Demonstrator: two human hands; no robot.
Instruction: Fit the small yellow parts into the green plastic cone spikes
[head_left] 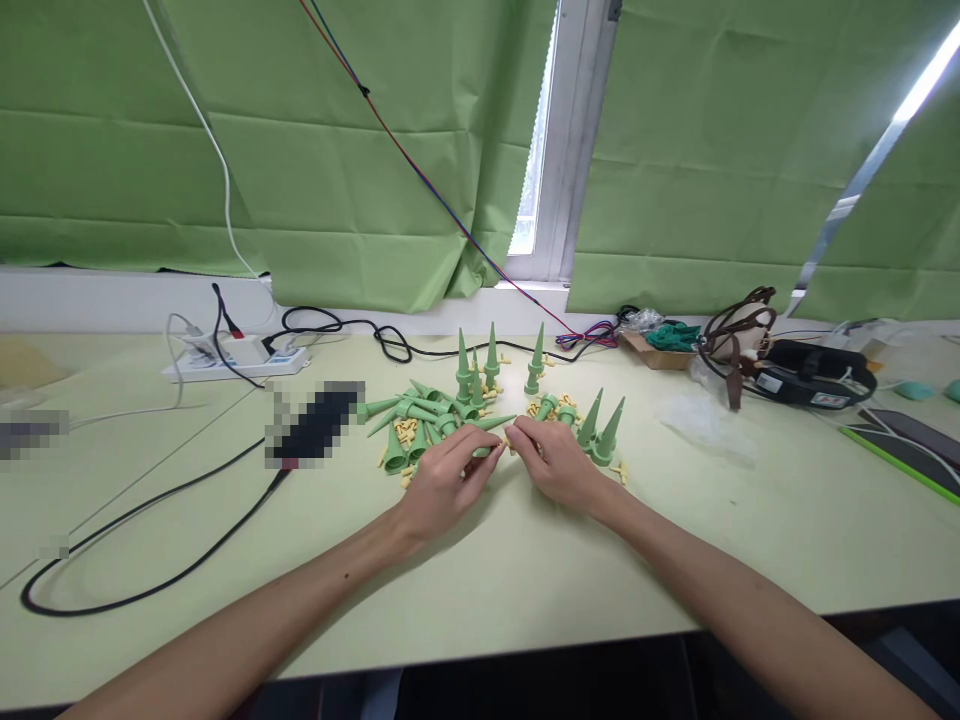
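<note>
My left hand (448,477) is closed around a green plastic cone spike (491,424) that lies on its side, tip pointing right. My right hand (551,458) meets it from the right, fingers pinched on a small yellow piece (508,440) at the cone. Both hands rest on the pale green table (487,570). Behind them lies a heap of green cones (420,415) mixed with small yellow pieces (406,431). Several cones stand upright (487,365) at the back, and two more stand upright (600,428) to the right of my right hand.
A white power strip (236,358) with black cables (150,545) lies at the left, beside a blurred dark object (315,424). Brown straps, a black device (814,375) and a cardboard tray (660,345) sit at the right. Green curtains (337,150) hang behind.
</note>
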